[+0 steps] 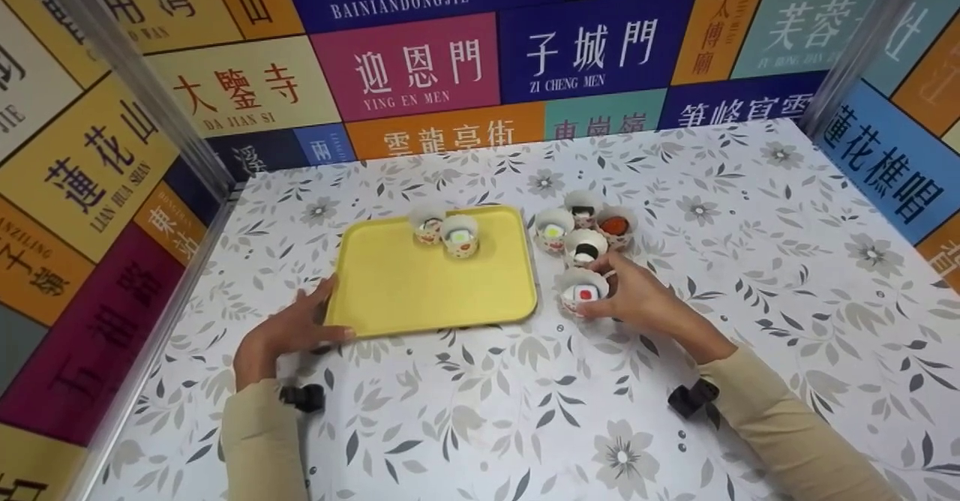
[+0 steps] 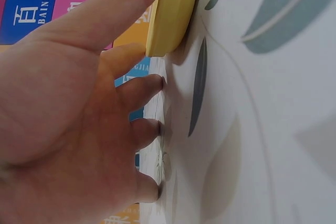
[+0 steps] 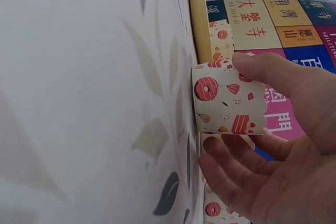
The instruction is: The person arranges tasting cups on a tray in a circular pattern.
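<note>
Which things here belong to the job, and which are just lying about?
Likely job:
gripped cup, in right hand
yellow tray, touched by left hand
two cups on it
four cups near gripped one

Just there:
floral tabletop
printed wall panels

Head: above table, facing forward and down.
Left wrist: close, turned sideways, facing left hand.
Right wrist: close, turned sideways, facing right hand.
Shared, all views: yellow tray.

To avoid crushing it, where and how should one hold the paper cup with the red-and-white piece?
Pinch the paper cup lightly by its outer wall, probably from the right: it stands upright, open-topped, with a second cup close behind.
</note>
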`<state>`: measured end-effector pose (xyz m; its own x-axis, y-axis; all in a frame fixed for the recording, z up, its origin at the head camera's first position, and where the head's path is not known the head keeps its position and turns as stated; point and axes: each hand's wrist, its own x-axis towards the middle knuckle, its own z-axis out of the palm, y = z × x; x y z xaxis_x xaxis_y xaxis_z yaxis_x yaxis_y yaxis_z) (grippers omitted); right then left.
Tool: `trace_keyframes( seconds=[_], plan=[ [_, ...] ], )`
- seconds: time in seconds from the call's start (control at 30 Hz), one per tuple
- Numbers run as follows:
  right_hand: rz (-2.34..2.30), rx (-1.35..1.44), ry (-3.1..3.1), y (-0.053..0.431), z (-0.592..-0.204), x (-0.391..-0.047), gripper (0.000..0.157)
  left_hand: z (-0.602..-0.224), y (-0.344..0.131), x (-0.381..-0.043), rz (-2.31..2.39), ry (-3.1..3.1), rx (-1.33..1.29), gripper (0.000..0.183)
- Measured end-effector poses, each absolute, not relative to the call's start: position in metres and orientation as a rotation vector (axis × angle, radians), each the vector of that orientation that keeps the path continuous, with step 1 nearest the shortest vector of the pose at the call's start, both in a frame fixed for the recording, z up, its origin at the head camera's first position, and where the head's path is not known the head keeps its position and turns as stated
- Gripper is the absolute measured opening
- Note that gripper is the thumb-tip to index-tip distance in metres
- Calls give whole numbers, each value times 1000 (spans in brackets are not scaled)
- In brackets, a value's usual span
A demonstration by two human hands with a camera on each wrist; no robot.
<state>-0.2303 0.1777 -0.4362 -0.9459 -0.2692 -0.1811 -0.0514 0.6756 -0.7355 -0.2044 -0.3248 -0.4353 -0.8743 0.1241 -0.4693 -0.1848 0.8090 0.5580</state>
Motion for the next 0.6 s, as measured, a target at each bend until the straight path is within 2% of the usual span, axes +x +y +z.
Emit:
trace_keyframes(
  seconds=[0.6],
  plan=[
    [-1177,-314,2645,159,-428,-218,63,-436,-323,-204,807,2488,-73,117]
  ],
)
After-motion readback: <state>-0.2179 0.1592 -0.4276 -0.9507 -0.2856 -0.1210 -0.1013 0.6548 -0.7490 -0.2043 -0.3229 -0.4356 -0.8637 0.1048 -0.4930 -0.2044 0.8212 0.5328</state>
